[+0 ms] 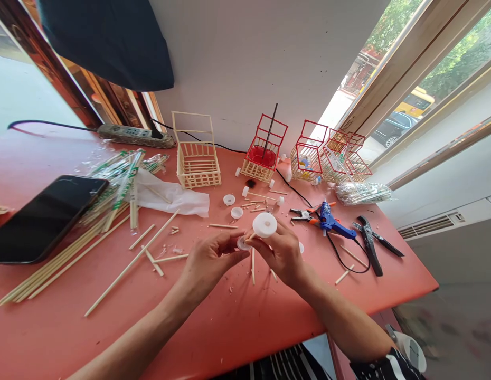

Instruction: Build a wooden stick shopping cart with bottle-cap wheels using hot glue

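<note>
Handwork above a glossy red tabletop (214, 338)

The left hand (211, 258), thumb and fingers nearly closed, pinches a small white round plastic cap (243, 243). The right hand (283, 250), fingers curled in, grips a white round plastic disc (265, 225) just beside it; whether the two pieces are joined cannot be told. Both are raised over the table's middle. Beyond them lies a pale wooden rod with white wheels (263, 196); to the right, a blue plastic glue gun (333, 225) near black-handled metal pliers (370, 245).

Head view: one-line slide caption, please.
Left hand and right hand hold white discs above a red table, with a blue glue gun nearby.
</note>
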The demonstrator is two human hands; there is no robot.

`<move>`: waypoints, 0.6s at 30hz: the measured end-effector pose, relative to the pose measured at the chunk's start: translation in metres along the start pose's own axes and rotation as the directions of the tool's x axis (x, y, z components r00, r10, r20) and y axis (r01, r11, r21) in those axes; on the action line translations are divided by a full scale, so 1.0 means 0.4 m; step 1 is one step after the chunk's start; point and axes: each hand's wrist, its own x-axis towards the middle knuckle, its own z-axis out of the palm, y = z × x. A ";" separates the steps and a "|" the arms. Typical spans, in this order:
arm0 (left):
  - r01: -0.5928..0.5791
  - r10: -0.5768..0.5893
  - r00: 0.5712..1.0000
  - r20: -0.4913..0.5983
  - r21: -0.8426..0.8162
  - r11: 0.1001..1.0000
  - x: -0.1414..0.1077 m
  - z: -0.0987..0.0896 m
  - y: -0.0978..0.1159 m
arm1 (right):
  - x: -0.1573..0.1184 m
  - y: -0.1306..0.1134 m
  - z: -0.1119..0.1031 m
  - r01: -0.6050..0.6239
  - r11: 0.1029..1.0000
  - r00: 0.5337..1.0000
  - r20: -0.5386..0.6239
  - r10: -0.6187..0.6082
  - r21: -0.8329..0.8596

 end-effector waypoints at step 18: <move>0.009 -0.009 1.000 -0.026 0.012 1.000 -0.003 0.005 0.012 | -0.004 -0.004 -0.003 -0.040 0.999 0.999 0.008 0.040 0.003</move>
